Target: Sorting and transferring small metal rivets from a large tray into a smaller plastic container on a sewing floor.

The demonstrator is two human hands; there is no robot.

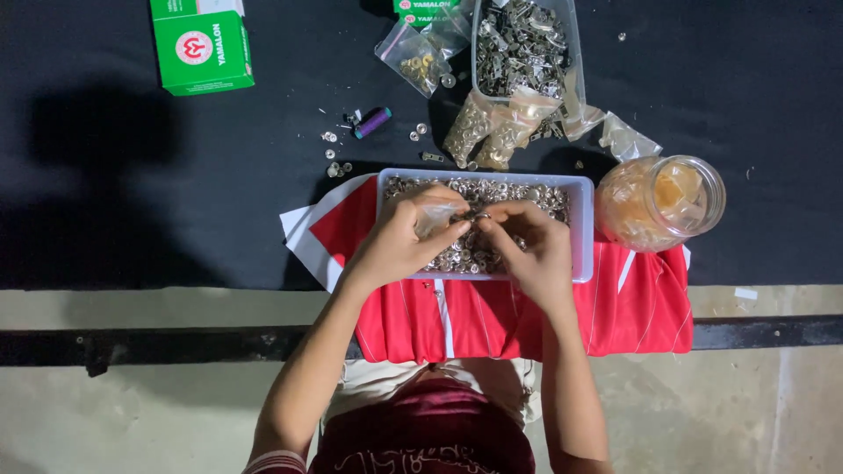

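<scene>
Left hand (399,237): pinching a small clear bag (436,215) — over tray (581,230)
Right hand (527,241): fingertips closed on a tiny metal ring (482,214)
Tray: full of metal snaps (465,254) — on red cloth (641,307)

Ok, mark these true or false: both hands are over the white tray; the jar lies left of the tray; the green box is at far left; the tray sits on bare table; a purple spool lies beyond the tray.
1. Left hand and right hand are over the white tray: true.
2. The jar is left of the tray: false, it lies to its right.
3. The green box is at far left: true.
4. The tray sits on bare table: false, on red cloth.
5. A purple spool lies beyond the tray: true.
</scene>
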